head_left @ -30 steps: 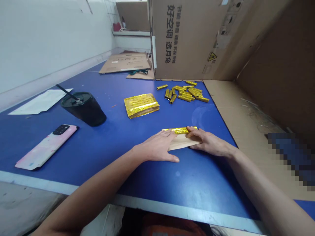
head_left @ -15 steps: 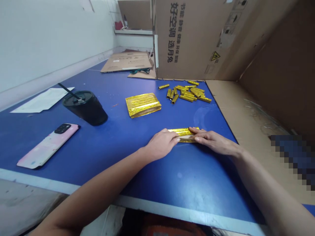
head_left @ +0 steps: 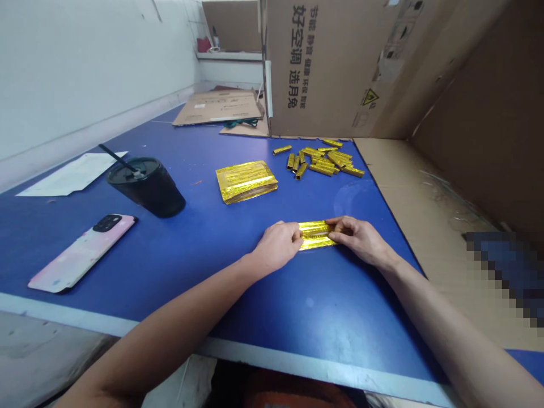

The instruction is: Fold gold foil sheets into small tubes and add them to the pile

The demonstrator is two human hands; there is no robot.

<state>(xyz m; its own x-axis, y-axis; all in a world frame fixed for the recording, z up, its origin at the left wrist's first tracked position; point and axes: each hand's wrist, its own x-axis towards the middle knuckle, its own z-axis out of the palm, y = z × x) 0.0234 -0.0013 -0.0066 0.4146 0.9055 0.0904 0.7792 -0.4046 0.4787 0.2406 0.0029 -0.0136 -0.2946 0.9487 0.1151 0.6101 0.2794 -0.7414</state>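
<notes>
A shiny gold foil card [head_left: 313,242], partly folded along its length, lies near the front of the blue table. My left hand [head_left: 279,246] has its fingers closed on the card's left end. At the other end, my right hand [head_left: 360,239] pinches the card between thumb and fingers, hiding its right edge. Farther back rests a stack of flat gold cards [head_left: 246,180], apart from both hands. Several narrow gold box tubes [head_left: 323,169] lie in a loose pile behind my right hand.
On the left stand a black cup with a straw [head_left: 148,187] and a phone in a pastel case [head_left: 83,252], with a white paper [head_left: 70,174] behind them. A large cardboard box [head_left: 331,68] walls off the back right. Flat cardboard [head_left: 219,106] lies at the far end.
The card's raised front flap is now folded over, showing gold instead of its pale inside. My left fingers have curled in, and my right hand has shifted slightly left.
</notes>
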